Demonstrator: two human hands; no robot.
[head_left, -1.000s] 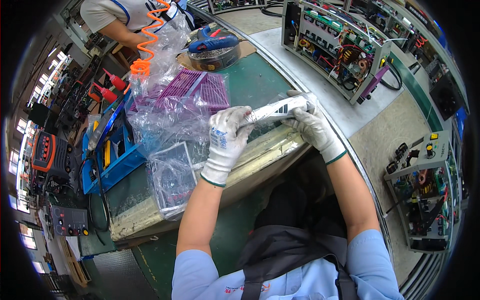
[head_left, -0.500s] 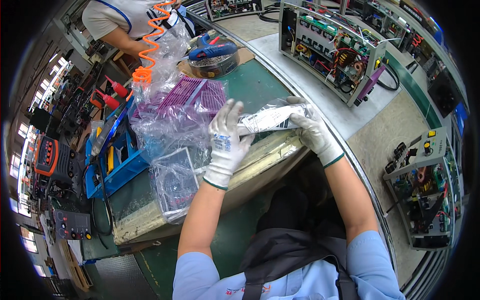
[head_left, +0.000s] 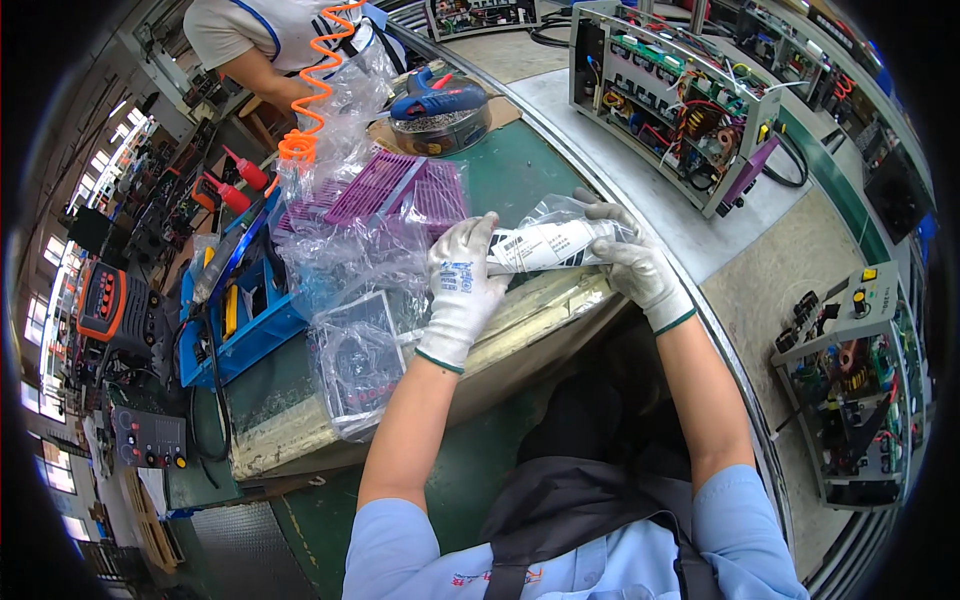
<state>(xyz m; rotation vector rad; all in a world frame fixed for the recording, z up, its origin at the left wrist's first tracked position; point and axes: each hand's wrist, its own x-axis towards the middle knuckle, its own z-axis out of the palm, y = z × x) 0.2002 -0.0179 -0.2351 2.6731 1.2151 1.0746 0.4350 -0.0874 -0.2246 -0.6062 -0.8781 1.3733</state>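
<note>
A white printed sheet or label in a clear plastic bag (head_left: 548,246) is held between my two hands over the worn front edge of the green-topped bench. My left hand (head_left: 464,285), in a white glove, pinches its left end. Gloved the same way, my right hand (head_left: 640,265) has its fingers closed round the right end, with loose clear film bunched above. What the bag contains is hidden. Just left of my left hand lie purple slotted panels (head_left: 375,190) under crumpled clear plastic, and a plastic-wrapped control panel (head_left: 355,365).
A blue bin (head_left: 240,340) with tools stands on the left. Behind are a blue power tool (head_left: 436,97) on a round tin and a coiled orange hose (head_left: 318,80). Opened machines (head_left: 670,105) occupy the conveyor to the right. Another person (head_left: 245,50) works at the far left.
The bagged sheet has tilted, so more of its printed face shows. My right hand's fingers have curled in further along it. My left hand keeps its hold.
</note>
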